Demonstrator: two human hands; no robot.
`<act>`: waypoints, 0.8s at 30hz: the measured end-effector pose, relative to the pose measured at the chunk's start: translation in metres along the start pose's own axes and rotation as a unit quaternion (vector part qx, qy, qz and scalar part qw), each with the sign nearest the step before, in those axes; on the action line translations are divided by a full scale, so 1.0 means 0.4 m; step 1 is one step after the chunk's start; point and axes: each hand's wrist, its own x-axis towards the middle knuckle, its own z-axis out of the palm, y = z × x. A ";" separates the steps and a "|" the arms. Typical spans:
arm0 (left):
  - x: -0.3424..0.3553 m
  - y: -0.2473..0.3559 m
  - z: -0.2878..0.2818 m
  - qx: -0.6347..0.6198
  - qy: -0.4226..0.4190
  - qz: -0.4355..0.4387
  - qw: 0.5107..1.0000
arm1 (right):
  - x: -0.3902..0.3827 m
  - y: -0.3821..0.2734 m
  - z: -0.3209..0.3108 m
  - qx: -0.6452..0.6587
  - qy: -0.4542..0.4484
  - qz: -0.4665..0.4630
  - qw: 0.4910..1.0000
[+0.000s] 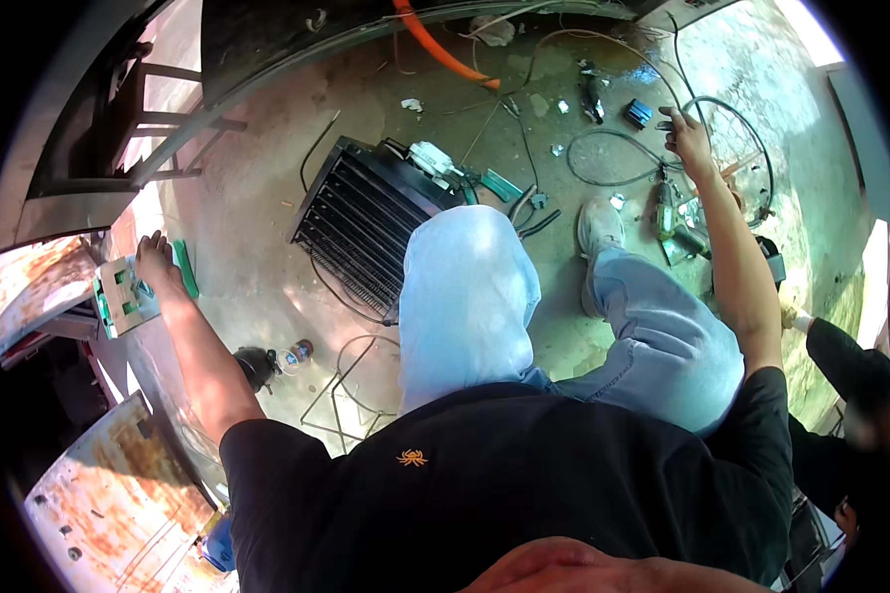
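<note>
Out at the far left, my left hand reaches over a beige and green box, its fingers loosely spread. Whether it touches the box is hard to make out. A green strip stands just beside that hand. My right hand is stretched forward on the right, fingers apart with nothing seen in them. Nearest to it is a small blue block-shaped item on the floor, amid black cable. A green power tool lies below that hand, near my forearm.
A black slatted metal unit sits before my knees, with a white part at its corner. An orange hose hangs at the back. A bottle and thin wire frame lie left. Another person's dark sleeve shows right.
</note>
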 end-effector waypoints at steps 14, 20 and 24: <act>-0.868 -0.030 0.888 0.022 -0.505 0.079 0.859 | -0.013 0.064 0.028 -0.021 0.005 0.008 1.000; -0.875 -0.046 1.037 -0.084 -0.457 0.120 0.877 | -0.011 0.086 0.053 -0.018 -0.002 0.012 1.000; -0.877 -0.041 1.079 -0.125 -0.453 0.102 0.877 | -0.021 0.073 0.067 0.000 -0.003 0.023 1.000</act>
